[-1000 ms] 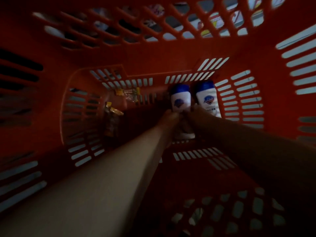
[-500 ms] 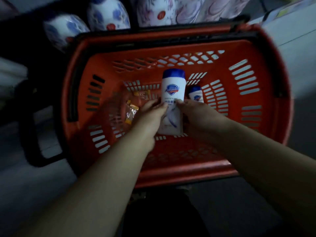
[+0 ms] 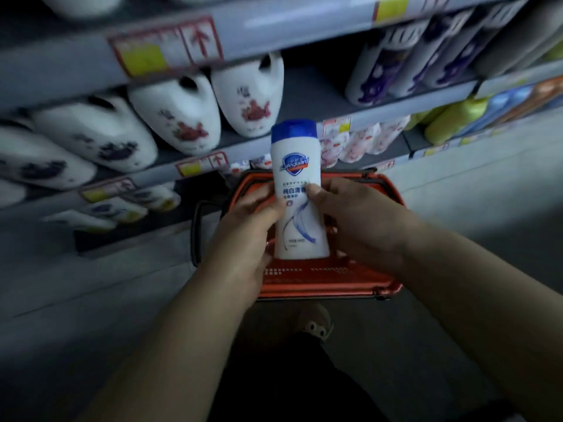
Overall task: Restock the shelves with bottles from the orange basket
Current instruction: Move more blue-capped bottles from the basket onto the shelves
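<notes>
Both hands are gripping a white bottle [image 3: 297,193] (blue cap up): left hand [image 3: 243,236] and right hand [image 3: 362,220] curling round its sides. It is hovering upright above the orange basket [image 3: 329,283], shelves [image 3: 304,28] standing behind

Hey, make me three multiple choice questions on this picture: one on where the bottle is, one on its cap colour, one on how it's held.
1. Where is the white bottle relative to the orange basket?
A lying inside it
B held up above it
C on the floor beside it

2. What colour is the cap?
A red
B green
C blue

3. What grips the bottle?
A nothing
B one hand only
C left hand and right hand together

Answers:
1 B, it is upright in the hands over the basket's opening.
2 C, the top is plainly blue.
3 C, fingers from each side wrap its body.
</notes>
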